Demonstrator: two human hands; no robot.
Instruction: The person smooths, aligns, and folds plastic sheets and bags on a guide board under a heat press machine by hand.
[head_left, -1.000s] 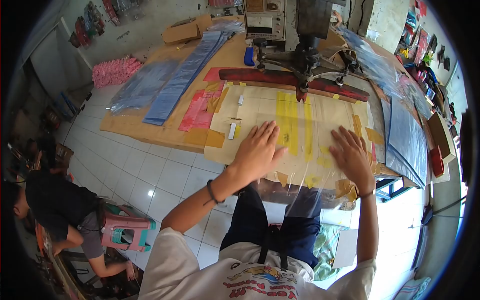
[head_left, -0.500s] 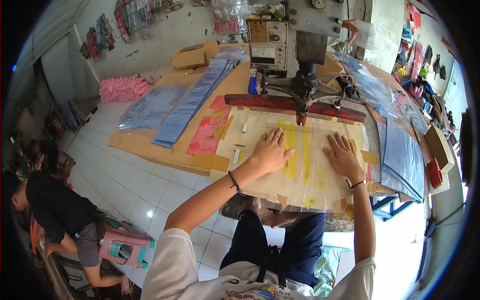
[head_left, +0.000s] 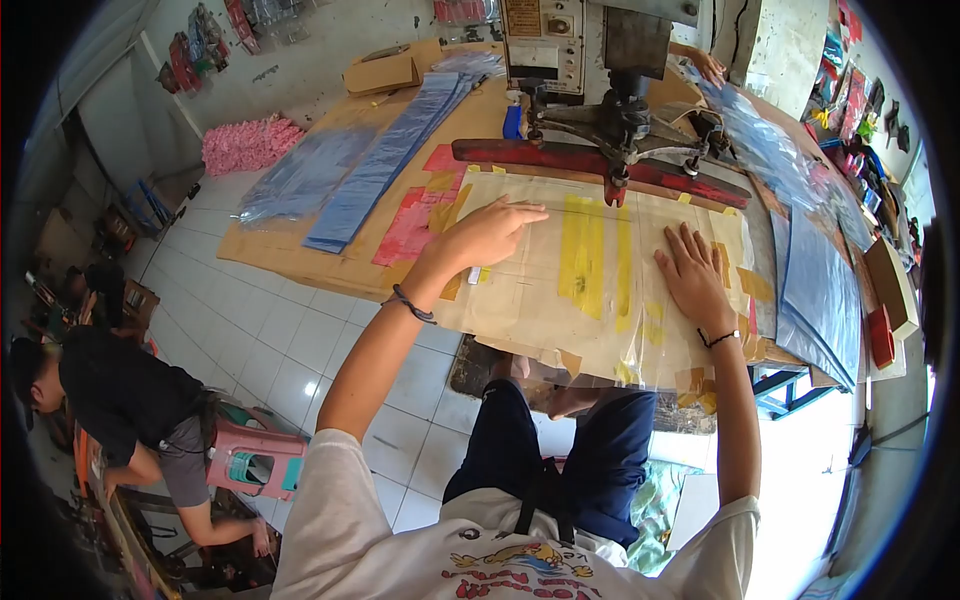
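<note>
A clear plastic sheet point(head_left: 540, 300) lies over the beige work surface, which bears yellow strips point(head_left: 580, 255) and brown tape. On the right part of the sheet my right hand point(head_left: 695, 278) rests flat with its fingers spread. My left hand point(head_left: 492, 236) is over the upper left part, palm turned down and fingers pointing right; nothing shows in it. Whether it touches the sheet I cannot tell. One small white block point(head_left: 474, 274) shows just below my left hand. Beyond both hands, a long red press bar point(head_left: 560, 155) hangs from a black metal bracket.
Blue plastic sheets point(head_left: 390, 160) lie on the table at the left, with more blue sheets point(head_left: 820, 290) at the right. A co-worker point(head_left: 130, 400) bends forward at the lower left beside a pink stool point(head_left: 255, 455). Another person's hand point(head_left: 700, 62) shows behind the press.
My left hand has moved left and turned, from lying flat near the yellow strips to the block's side. My right hand stays on the sheet. The camera view has shifted.
</note>
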